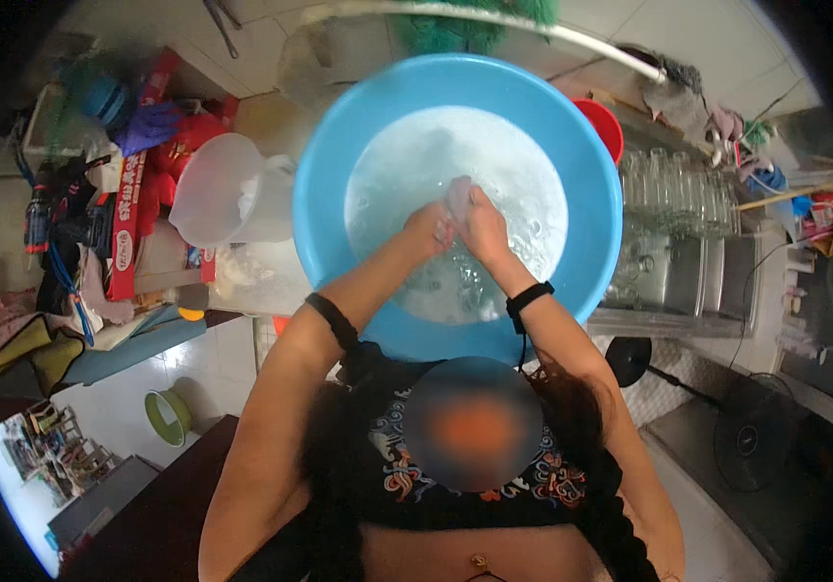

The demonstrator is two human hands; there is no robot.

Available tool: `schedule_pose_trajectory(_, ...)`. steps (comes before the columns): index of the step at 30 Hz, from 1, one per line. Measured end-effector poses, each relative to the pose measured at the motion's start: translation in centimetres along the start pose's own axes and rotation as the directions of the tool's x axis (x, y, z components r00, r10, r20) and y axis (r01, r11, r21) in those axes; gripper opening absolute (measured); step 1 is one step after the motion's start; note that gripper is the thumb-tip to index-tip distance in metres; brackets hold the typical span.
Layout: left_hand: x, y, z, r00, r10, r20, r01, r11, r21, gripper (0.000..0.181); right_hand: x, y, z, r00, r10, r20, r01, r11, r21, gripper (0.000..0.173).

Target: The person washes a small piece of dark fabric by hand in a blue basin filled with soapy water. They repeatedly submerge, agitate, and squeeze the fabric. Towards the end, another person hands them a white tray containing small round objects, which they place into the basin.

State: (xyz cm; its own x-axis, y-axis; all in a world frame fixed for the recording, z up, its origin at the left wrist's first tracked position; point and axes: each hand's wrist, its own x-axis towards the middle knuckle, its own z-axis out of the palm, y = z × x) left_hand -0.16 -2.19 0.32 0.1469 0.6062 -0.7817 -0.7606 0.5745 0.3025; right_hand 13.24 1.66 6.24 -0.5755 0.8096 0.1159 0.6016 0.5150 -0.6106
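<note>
In front of me stands a large blue plastic basin (pixel 594 204) of cloudy, sudsy water (pixel 387 196). My two hands are close together over the middle of the water. A small, wet, pale pink piece of what looks like cloth (pixel 458 193) is bunched between them. My right hand (pixel 485 225) grips it from the right with bent fingers. Against its lower left side, my left hand (pixel 429 227) is closed on it; part of those fingers is hidden. Ripples and bubbles show around both wrists.
Left of the basin is a translucent plastic bucket (pixel 216 193). A red bucket (pixel 600 129) adjoins the basin's right rim, near rows of clear glassware (pixel 674 185) beside a metal sink (pixel 667 276). A white pipe (pixel 591 42) crosses beyond; a fan (pixel 751 436) stands lower right.
</note>
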Motion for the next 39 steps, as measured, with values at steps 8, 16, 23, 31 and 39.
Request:
schedule_pose_trajectory(8,-4.4,0.7,3.8,0.992,0.111,0.053,-0.112,0.993,0.023,0.021,0.2,0.7,0.6,0.985,0.142,0.102,-0.143,0.990,0.005,0.032)
schedule_pose_trajectory(16,-1.0,0.9,2.7,0.853,0.416,0.315,-0.522,0.659,0.541,0.030,1.6,-0.5,1.8,0.973,0.178,-0.145,-0.087,0.872,0.482,0.035)
schedule_pose_trajectory(23,-0.8,1.5,2.6,0.912,0.375,0.167,-0.391,0.668,0.633,0.033,1.5,1.2,1.5,0.994,-0.028,-0.107,0.059,0.952,0.301,0.033)
schedule_pose_trajectory(31,-2.0,1.1,3.4,0.928,0.365,-0.077,-0.244,0.749,0.617,0.036,1.2,-0.9,1.2,0.981,0.188,-0.053,-0.184,0.980,0.072,0.031)
schedule_pose_trajectory(39,-2.1,2.6,1.8,0.854,0.519,-0.036,-0.326,0.586,0.742,0.033,1.2,-1.1,1.7,0.983,0.159,-0.094,-0.092,0.862,0.499,0.045)
